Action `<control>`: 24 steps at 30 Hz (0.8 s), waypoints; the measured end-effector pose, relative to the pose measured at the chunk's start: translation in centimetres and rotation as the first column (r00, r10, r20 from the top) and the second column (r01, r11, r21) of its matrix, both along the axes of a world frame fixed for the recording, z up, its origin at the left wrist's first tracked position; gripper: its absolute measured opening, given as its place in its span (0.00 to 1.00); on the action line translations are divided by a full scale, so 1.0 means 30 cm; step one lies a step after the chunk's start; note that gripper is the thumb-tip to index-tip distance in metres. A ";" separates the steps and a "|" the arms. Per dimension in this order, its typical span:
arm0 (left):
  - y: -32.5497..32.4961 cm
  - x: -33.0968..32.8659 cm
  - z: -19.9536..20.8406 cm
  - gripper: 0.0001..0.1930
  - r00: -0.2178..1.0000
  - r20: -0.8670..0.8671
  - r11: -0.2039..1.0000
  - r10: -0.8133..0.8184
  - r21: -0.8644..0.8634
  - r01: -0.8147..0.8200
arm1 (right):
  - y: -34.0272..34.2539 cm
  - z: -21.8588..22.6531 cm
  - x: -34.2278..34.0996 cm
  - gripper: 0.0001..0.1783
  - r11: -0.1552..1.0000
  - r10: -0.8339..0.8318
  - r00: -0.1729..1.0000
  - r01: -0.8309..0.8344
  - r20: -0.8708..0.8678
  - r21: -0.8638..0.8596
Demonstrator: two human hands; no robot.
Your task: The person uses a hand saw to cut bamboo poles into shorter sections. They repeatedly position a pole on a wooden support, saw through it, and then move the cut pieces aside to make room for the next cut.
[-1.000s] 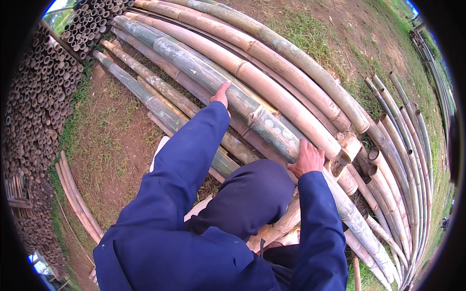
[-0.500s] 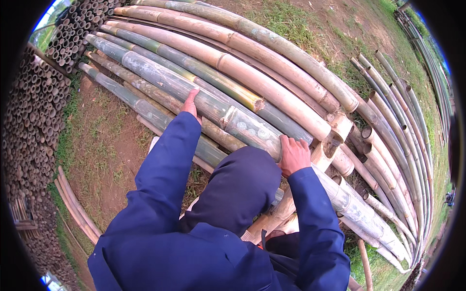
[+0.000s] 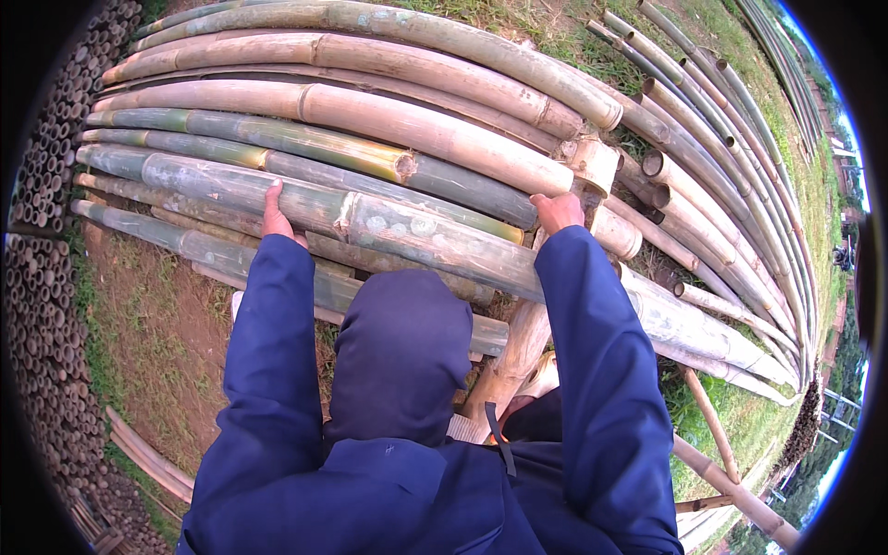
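Observation:
A long grey-green bamboo pole (image 3: 435,239) runs across in front of me, sloping down to the right. My left hand (image 3: 277,218) is closed on its near side, with the thumb laid on top. My right hand (image 3: 560,214) reaches over the same pole, its fingers curled by the cut end of a dark green bamboo pole (image 3: 472,187). Exactly what those fingertips touch is hidden. Both poles rest among others lying side by side. Beneath them, a thick pale bamboo support (image 3: 511,363) slants toward me.
Several tan poles (image 3: 388,109) lie beyond, near an upright bamboo post (image 3: 593,163) with an open top. More long poles (image 3: 703,222) fan out at the right. Stacked cut bamboo (image 3: 46,324) fills the left side. A slanting brace (image 3: 708,421) stands at the lower right.
My right hand has left the top of the near pole and moved farther out, to the dark green pole's end. The left hand stays on the near pole. The whole view has shifted.

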State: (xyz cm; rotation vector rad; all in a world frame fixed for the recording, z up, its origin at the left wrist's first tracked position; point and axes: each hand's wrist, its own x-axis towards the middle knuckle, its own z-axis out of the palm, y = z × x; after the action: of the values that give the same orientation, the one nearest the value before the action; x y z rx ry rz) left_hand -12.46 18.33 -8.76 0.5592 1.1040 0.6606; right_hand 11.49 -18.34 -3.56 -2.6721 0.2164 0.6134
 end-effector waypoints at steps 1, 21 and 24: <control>0.010 0.000 -0.010 0.40 1.000 0.003 1.000 -0.019 0.007 0.019 | -0.003 -0.031 0.002 0.32 0.999 0.009 1.000 -0.009 -0.006 0.037; 0.032 0.083 0.050 0.49 0.588 -0.658 0.804 0.470 0.594 0.023 | -0.020 0.273 0.001 0.22 0.385 -0.355 0.930 0.056 0.091 0.921; 0.082 0.140 0.188 0.49 0.966 -0.117 0.741 0.233 0.665 -0.098 | -0.054 0.314 0.009 0.20 0.228 -0.357 0.927 -0.029 0.112 0.973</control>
State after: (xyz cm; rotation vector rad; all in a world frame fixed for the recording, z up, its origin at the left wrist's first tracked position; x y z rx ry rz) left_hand -8.25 20.79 -3.11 1.1617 1.0962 1.1927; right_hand 11.75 -19.95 5.86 -1.3866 -0.0078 0.0955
